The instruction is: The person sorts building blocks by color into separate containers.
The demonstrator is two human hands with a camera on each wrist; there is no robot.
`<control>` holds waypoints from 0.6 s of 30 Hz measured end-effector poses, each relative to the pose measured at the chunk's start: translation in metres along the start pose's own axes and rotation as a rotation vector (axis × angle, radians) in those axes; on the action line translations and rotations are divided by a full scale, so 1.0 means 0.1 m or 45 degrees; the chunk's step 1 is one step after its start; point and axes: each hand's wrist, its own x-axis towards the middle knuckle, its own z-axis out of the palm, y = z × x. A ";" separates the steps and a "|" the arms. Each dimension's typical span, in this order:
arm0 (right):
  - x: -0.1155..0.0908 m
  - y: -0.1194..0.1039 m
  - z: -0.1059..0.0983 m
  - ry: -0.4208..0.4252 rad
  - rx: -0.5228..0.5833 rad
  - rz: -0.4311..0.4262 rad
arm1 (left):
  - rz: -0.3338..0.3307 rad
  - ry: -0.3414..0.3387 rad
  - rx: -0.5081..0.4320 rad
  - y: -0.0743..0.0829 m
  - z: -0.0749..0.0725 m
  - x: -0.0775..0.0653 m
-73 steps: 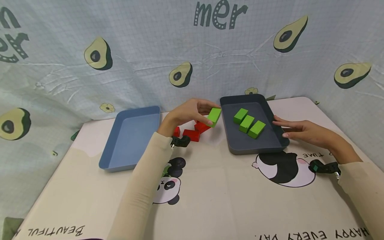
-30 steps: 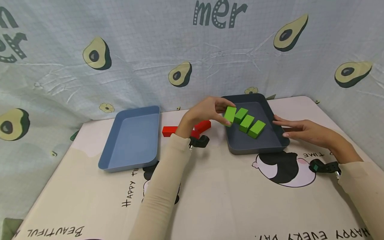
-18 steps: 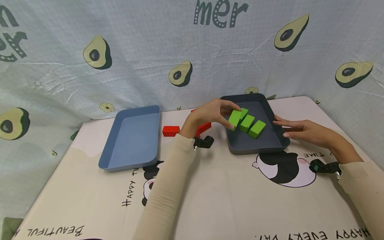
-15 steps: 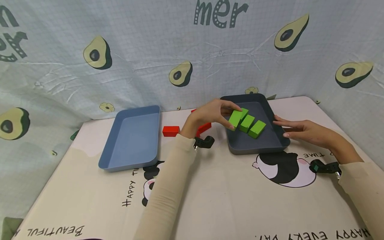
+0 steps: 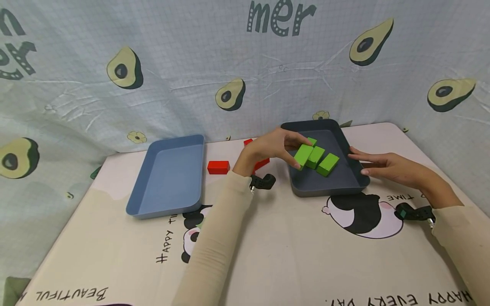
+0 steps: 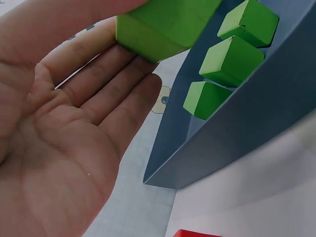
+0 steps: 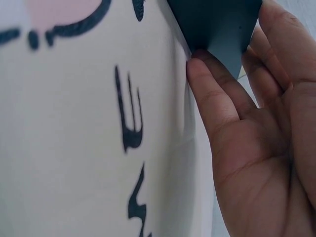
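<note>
Between thumb and fingertips, my left hand (image 5: 277, 144) pinches a green block (image 5: 303, 156) over the left part of the dark grey tray (image 5: 306, 185). Three more green blocks lie in that tray in a slanting row; the front one (image 5: 328, 165) shows whole, while the held block partly covers the back one. In the left wrist view, the held block (image 6: 165, 27) is apart from the row (image 6: 232, 61). My right hand (image 5: 394, 168) touches the tray's right side, fingers fairly straight; the right wrist view shows its fingertips against the dark wall (image 7: 217, 29).
A blue tray (image 5: 168, 178) with nothing visible in it stands on the left. Between the trays lie red blocks, one (image 5: 218, 167) in plain sight and others (image 5: 262, 163) partly behind my left arm. A printed cloth (image 5: 283, 238) covers the table; a patterned curtain (image 5: 172, 55) hangs behind.
My left hand has carried the green block rightward from above the red blocks to over the dark tray, then slightly forward toward me. The right hand has stayed at the tray's side.
</note>
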 end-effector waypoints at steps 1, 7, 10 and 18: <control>0.00 0.00 0.00 -0.002 0.000 0.005 | 0.005 -0.002 0.003 0.00 0.00 0.01; 0.01 0.00 0.00 -0.016 0.004 0.013 | 0.004 0.002 -0.001 -0.01 0.01 0.03; 0.01 -0.01 0.00 -0.017 -0.003 0.008 | 0.009 -0.006 0.002 0.00 0.01 0.03; -0.01 -0.02 -0.01 -0.016 -0.018 0.020 | 0.013 -0.045 0.099 0.04 0.03 0.05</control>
